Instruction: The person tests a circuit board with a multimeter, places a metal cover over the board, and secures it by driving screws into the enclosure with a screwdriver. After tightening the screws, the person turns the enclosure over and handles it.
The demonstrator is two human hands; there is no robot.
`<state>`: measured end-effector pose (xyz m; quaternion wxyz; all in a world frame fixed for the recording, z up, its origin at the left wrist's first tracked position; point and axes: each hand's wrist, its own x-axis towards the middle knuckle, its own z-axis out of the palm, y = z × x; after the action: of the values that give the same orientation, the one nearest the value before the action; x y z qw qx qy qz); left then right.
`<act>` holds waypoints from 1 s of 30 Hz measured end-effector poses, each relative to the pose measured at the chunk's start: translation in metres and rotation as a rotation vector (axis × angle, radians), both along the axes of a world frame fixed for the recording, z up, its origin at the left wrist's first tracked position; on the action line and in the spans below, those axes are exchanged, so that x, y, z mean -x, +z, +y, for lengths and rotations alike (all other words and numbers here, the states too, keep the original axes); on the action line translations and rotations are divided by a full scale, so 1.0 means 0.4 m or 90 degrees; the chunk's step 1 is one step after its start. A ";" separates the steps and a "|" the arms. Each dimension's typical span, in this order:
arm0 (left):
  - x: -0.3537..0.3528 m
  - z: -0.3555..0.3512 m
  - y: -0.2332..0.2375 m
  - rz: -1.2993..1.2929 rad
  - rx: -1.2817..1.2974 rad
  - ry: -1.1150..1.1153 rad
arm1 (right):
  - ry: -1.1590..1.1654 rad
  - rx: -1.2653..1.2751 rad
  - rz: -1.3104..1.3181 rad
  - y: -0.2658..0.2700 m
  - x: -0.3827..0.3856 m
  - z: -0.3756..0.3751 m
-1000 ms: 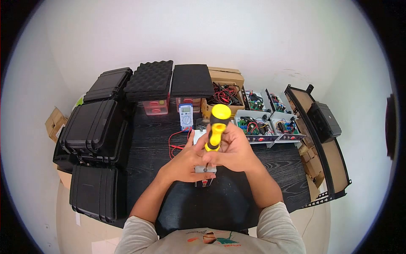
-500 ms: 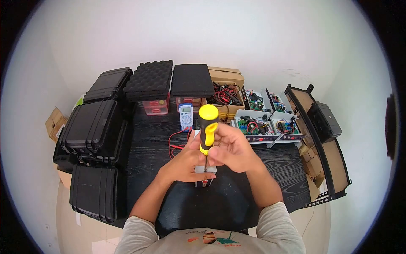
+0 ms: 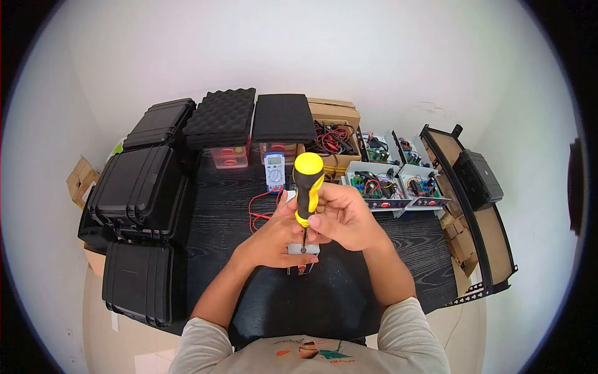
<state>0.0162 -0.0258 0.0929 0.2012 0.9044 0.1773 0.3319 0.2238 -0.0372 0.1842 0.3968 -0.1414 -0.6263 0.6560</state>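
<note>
Screwdriver point(image 3: 307, 196), yellow-and-black-handled with thin dark shaft, stands tip-down on the boxy white unit point(image 3: 313, 249) that the left hand point(image 3: 273, 240) grips; right hand point(image 3: 349, 218) pinches the handle; sideways pressure could make the tip skid into the left thumb point(image 3: 304, 259)

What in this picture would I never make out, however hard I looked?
All in the head view:
- Middle of the white box: hidden mostly by the left grip.
- Whether the screwdriver meets a screw: too small to tell at its tip.
- The reading on the meter: too small.
- Insides of the black cases: hidden by closed lids.
- Lower shirt: cut off by the bottom edge.
</note>
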 end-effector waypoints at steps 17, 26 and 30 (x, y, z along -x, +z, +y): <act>-0.002 -0.003 -0.016 -0.002 0.129 0.008 | -0.001 -0.052 0.023 -0.020 -0.001 0.003; 0.001 -0.007 -0.008 0.010 0.150 0.003 | 0.044 0.037 -0.010 0.002 -0.018 -0.003; -0.001 -0.002 -0.004 0.014 0.106 0.014 | 0.029 -0.067 0.083 -0.026 -0.001 0.011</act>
<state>0.0166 -0.0265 0.0912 0.2697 0.8861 0.2166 0.3085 0.2243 -0.0327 0.1737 0.4285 -0.0628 -0.6355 0.6392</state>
